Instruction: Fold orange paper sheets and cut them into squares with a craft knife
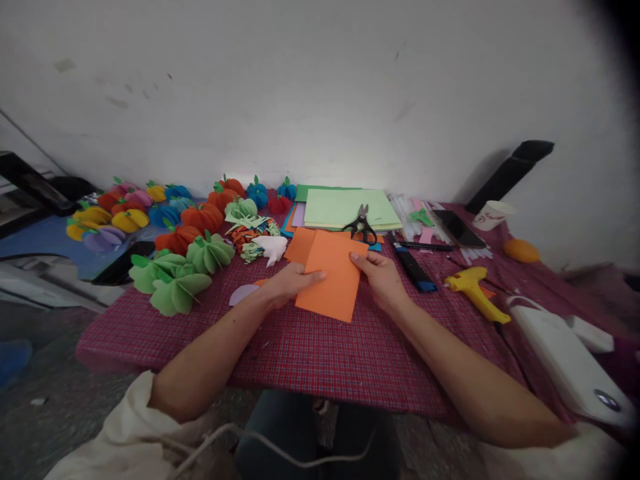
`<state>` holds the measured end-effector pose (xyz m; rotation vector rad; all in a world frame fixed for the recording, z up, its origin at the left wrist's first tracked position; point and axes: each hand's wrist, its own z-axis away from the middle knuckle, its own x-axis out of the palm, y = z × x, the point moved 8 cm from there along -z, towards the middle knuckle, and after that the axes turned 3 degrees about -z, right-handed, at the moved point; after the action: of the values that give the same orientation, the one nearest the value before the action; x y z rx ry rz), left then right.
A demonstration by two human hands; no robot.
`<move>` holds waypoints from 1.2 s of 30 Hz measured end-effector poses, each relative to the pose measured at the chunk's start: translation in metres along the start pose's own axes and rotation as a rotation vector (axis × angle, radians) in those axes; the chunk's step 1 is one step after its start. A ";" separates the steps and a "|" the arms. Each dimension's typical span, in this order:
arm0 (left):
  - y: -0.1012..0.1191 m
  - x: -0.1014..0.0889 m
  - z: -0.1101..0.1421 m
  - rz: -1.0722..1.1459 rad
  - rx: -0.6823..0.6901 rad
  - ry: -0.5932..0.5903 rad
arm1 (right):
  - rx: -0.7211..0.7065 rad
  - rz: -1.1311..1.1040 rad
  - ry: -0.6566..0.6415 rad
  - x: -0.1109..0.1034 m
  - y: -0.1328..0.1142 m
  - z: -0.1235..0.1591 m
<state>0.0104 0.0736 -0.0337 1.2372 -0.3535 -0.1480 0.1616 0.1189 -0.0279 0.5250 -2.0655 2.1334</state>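
An orange sheet of paper (331, 283) is held up over the table between both hands. My left hand (293, 283) pinches its left edge, thumb on the front face. At the upper right edge, my right hand (377, 273) grips it with the thumb in front and the fingers behind. Another orange piece (300, 245) shows behind the sheet's upper left corner. Black-handled scissors (361, 227) lie just beyond the sheet, on a stack of pale green paper (345, 208). A lilac paper round (243, 294) rests near my left wrist.
Several paper pumpkins (203, 220) crowd the left, with green ones (175, 287) nearest. Paper scraps (249, 237) lie beside them. On the right are a utility knife (414, 267), a yellow glue gun (477, 293), a phone (461, 230), a paper cup (493, 215) and a white device (565, 357).
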 end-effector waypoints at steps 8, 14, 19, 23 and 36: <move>0.009 -0.029 -0.007 0.118 0.155 0.255 | 0.306 0.167 -0.172 0.021 0.026 0.017; 0.006 -0.034 -0.008 0.054 0.097 0.217 | 0.323 0.233 -0.174 0.018 0.031 0.018; 0.005 -0.032 -0.007 -0.006 0.093 0.179 | 0.340 0.212 -0.177 0.015 0.031 0.015; 0.006 -0.034 -0.005 -0.028 0.081 0.205 | 0.333 0.200 -0.188 0.016 0.031 0.015; 0.007 -0.031 -0.002 -0.039 0.062 0.180 | 0.267 0.275 -0.268 0.021 0.028 0.016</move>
<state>-0.0186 0.0869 -0.0331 1.3086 -0.1790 -0.0588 0.1356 0.0989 -0.0472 0.6194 -2.0992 2.6540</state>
